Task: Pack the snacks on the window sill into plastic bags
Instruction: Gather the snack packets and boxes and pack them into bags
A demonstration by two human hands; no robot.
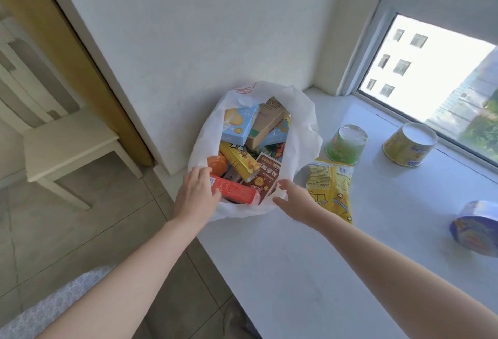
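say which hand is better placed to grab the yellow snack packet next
Probably the right hand: it is open and right beside the yellow snack packet. The left hand is across the plastic bag, holding the red box.

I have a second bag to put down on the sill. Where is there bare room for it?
Bare: the near sill between the arms, and the patch between packet, yellow cup and blue bowl. Crowded: around the bag, green cup, left hand gripping the red box, and right hand.

A white wall (188,29) stands between the bright window (431,69) at right and a cream chair (67,147) on grey floor tiles (67,231).
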